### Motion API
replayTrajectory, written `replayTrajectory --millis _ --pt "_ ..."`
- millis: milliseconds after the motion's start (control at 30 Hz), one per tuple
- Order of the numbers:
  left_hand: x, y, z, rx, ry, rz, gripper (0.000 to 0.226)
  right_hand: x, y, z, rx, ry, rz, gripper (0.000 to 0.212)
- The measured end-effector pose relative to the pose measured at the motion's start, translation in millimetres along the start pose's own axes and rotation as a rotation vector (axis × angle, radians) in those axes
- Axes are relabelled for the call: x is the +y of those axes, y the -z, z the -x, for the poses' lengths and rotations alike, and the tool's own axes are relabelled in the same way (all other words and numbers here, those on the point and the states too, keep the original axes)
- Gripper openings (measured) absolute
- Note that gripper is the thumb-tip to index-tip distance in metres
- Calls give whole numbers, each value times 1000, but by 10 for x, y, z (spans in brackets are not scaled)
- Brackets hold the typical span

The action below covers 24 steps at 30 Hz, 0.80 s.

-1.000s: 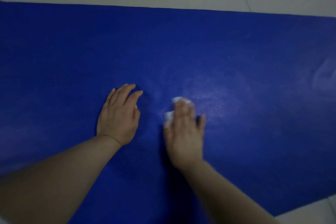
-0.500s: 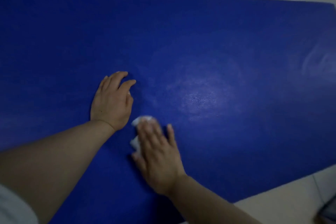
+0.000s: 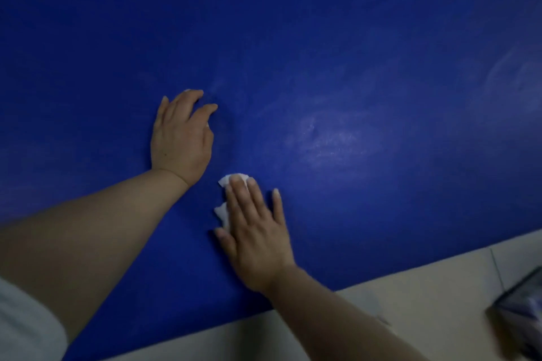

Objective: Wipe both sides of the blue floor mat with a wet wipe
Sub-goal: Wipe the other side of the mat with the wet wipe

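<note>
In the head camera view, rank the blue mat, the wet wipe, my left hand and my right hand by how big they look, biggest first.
1. Blue mat, by far the largest.
2. Right hand and left hand: they look about alike, and the right hand is nearer the camera, so no ranking between them.
3. Wet wipe, smallest, though mostly hidden under the right hand.

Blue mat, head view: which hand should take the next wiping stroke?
Right. The right hand already presses the wet wipe flat on the blue mat. The left hand rests on the mat, seemingly steadying it.
</note>
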<state>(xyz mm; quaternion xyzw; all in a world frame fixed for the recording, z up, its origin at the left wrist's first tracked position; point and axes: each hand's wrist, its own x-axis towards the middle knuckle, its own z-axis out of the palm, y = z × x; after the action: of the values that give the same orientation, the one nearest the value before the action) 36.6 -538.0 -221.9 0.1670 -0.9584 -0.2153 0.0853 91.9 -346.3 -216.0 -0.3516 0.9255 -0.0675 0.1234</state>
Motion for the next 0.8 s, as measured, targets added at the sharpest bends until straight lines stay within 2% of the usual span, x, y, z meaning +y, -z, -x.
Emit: replayTrajectory --millis 33,67,133,200,300,367,400,467,500,533,567,667,700,767,800 --pt "53 14 113 2 15 13 35 94 9 -14 8 34 8 58" --pt "106 31 243 2 31 23 36 252 32 -45 32 -8 23 58" --pt "189 34 503 -6 54 24 37 680 104 -93 82 -225 50 60" --pt "220 -7 712 -32 61 3 38 1108 203 -120 65 -459 24 71" --pt "192 -64 811 -78 86 -29 40 1061 207 -186 49 -570 -12 78" --pt "192 -87 795 -77 94 -39 40 676 134 -191 113 -440 17 71" --pt "199 -87 791 -73 90 -42 40 475 76 -167 110 -312 14 67" --pt "198 -87 786 -78 81 -50 40 256 -2 -82 36 -44 38 62" --pt "191 -88 783 -80 80 -54 40 311 12 -81 18 9 50 61" --pt "183 -86 781 -81 79 -60 39 454 51 -81 23 -20 45 60" --pt "184 -87 773 -82 82 -65 40 652 84 -50 46 -125 40 59" --pt "201 -93 759 -91 88 -85 47 1302 214 39 134 -636 -40 67" --pt "204 -95 761 -93 85 -90 48 1369 222 43 133 -736 -54 71" --pt "202 -98 753 -82 79 -93 49 1124 202 -5 177 -748 -47 72" --pt "202 -100 750 -77 75 -100 50 873 165 -8 191 -650 -63 68"
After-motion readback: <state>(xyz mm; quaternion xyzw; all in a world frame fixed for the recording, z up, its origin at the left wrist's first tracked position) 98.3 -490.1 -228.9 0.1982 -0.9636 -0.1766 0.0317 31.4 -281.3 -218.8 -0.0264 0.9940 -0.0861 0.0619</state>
